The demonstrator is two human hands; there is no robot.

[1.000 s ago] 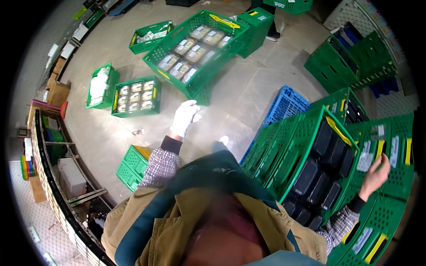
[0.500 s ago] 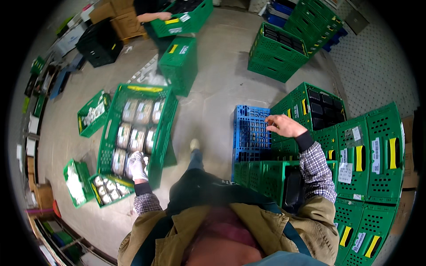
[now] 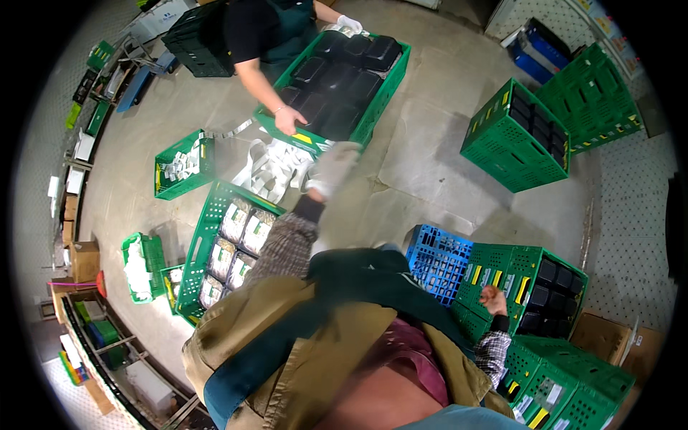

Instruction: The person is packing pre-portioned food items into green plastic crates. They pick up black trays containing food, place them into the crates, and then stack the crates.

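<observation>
While co-worker (image 3: 261, 36) holds crate (image 3: 385, 97) of black trays (image 3: 347, 84), left hand (image 3: 334, 170) (gloved, blurred) at its near corner, grip indeterminable; right hand (image 3: 493, 299) beside stacked crates (image 3: 513, 262), bare, grip likewise unclear.

The green crate (image 3: 387, 89) is perforated plastic with a low sheen; the black trays (image 3: 344, 93) between its edges are smooth, glossier plastic. By its near edge, the blurred white glove (image 3: 333, 170) looks like matt cloth, the strips (image 3: 266, 172) like smooth paper. The floor (image 3: 430, 143) resembles concrete, faintly shiny.
</observation>
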